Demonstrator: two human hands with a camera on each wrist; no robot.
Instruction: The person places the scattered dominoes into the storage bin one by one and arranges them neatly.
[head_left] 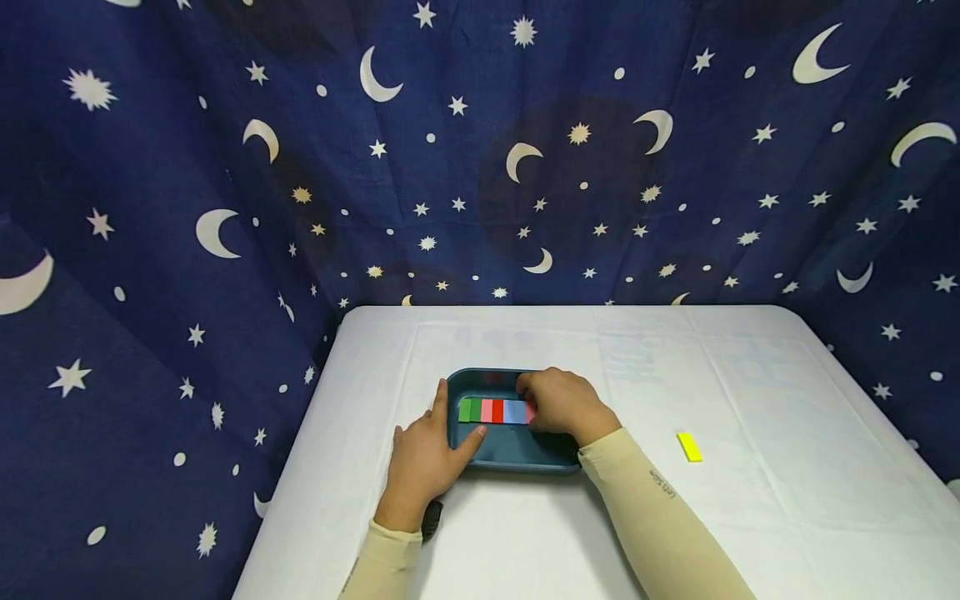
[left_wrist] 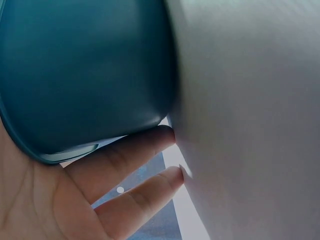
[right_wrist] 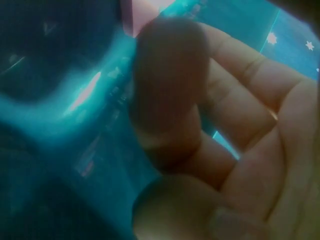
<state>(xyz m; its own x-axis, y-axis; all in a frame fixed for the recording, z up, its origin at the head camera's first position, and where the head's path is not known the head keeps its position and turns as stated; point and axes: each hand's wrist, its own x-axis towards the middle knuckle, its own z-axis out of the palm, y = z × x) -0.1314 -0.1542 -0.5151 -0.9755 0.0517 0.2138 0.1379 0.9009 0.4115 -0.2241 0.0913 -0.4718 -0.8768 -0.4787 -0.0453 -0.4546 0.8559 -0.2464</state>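
A dark teal tray [head_left: 517,467] stands on the white table. In it a straight row of small flat blocks runs left to right: green blocks [head_left: 469,410], a pink one [head_left: 487,410], a red block [head_left: 498,411], light blue blocks [head_left: 513,412] and a pink block [head_left: 531,411] at the right end. My left hand [head_left: 426,458] holds the tray's near left corner, thumb over the rim and fingers along the outside wall. Reaching into the tray, my right hand [head_left: 564,404] has its fingertips at the end pink block [right_wrist: 140,15], thumb and forefinger apart; the hand partly hides this block.
A yellow block [head_left: 689,447] lies alone on the white table [head_left: 750,517], right of the tray. Behind the table and at its sides hangs a dark blue curtain [head_left: 465,67] with moons and stars.
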